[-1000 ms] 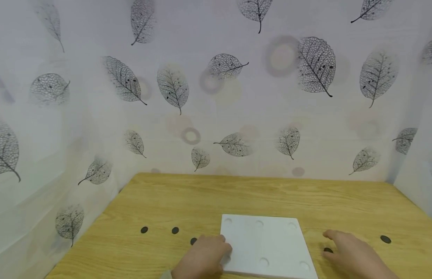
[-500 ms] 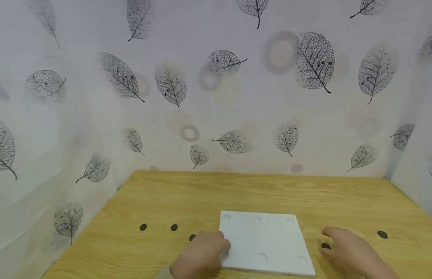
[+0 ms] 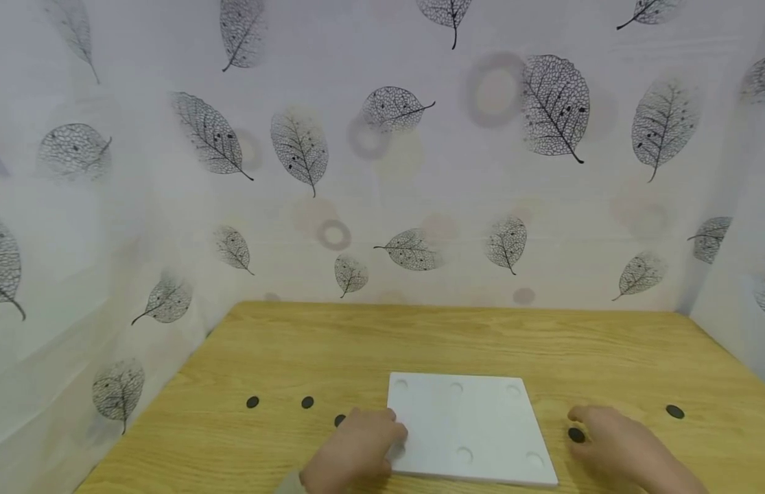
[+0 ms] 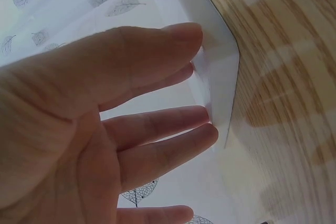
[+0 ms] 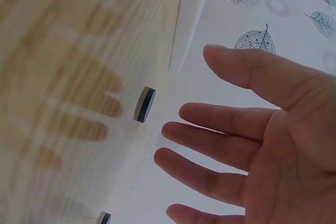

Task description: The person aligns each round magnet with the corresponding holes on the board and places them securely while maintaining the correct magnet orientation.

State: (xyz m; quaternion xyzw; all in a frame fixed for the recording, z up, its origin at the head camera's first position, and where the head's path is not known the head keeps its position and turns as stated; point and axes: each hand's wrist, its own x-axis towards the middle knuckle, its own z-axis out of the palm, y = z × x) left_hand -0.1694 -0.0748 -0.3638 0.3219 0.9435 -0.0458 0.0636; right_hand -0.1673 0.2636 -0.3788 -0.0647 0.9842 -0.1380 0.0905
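A flat white board [image 3: 462,425] with several shallow round recesses lies on the table. At its left front part, my left hand [image 3: 357,442] touches the edge, covering part of one recess. The left wrist view shows the thumb [image 4: 181,38] and fairly straight fingertips [image 4: 210,132] right at the board's edge [image 4: 223,72]. To the right of the board, my right hand [image 3: 617,439] is over a small dark round disc [image 3: 576,435]. Its relaxed fingers are spread apart from the disc [image 5: 145,104] in the right wrist view, with nothing held.
Left of the board lie more dark discs, one far left [image 3: 252,402], one in between [image 3: 307,402] and one beside my left hand [image 3: 339,420]. Another disc [image 3: 675,412] is at the right. A leaf-patterned curtain [image 3: 382,171] encloses the wooden table [image 3: 450,336] at the back and sides.
The head view has tilted slightly, so the whole scene sits a little higher and further left. Both hands keep nearly the same places relative to the board and disc.
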